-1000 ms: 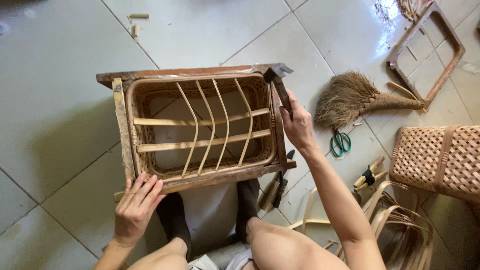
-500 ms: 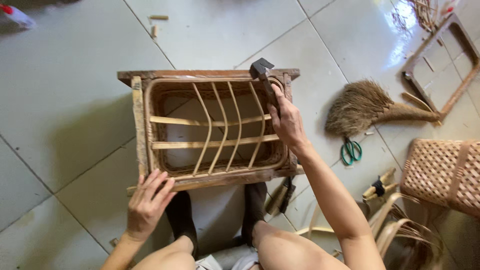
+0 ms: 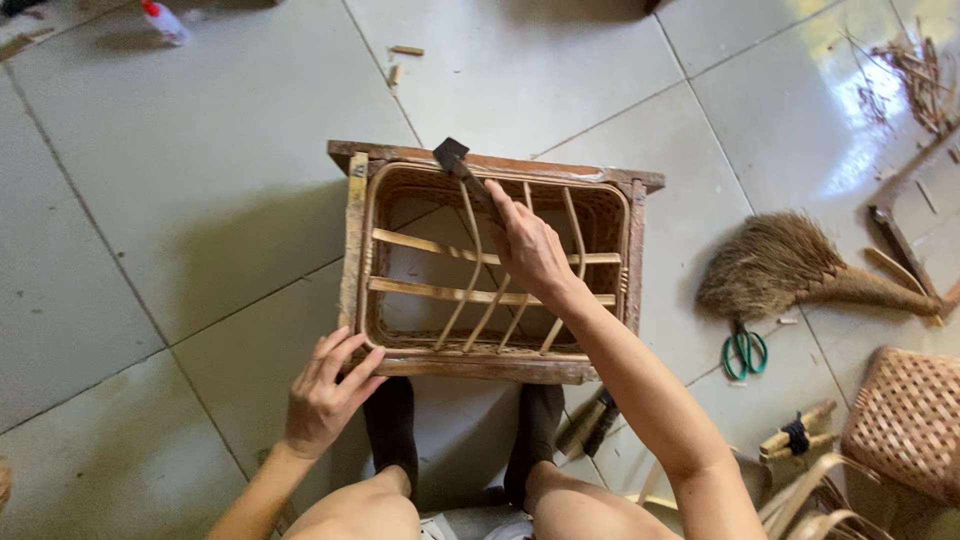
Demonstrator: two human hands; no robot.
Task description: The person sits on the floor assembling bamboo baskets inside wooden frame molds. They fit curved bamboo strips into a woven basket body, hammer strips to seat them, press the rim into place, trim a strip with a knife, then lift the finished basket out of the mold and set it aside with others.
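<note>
My right hand [image 3: 530,250] grips a small hammer [image 3: 462,168] over the rattan frame [image 3: 352,240]; my left hand [image 3: 325,395] presses its corner, fingers spread. A skewed blow could crack the thin slats [image 3: 440,290].

- Pale grey glossy tiled floor [image 3: 180,200], dark grout lines.
- Standing in the middle: rectangular brown wood-and-rattan frame [image 3: 352,250].
- Right of it: tan straw hand broom [image 3: 775,265], green-handled scissors [image 3: 744,350] just below.
- Lower right: woven brown cane stool [image 3: 905,420].
- Top left: small white red-capped bottle [image 3: 165,22].
- Top right: loose dry straw scraps [image 3: 915,70].
</note>
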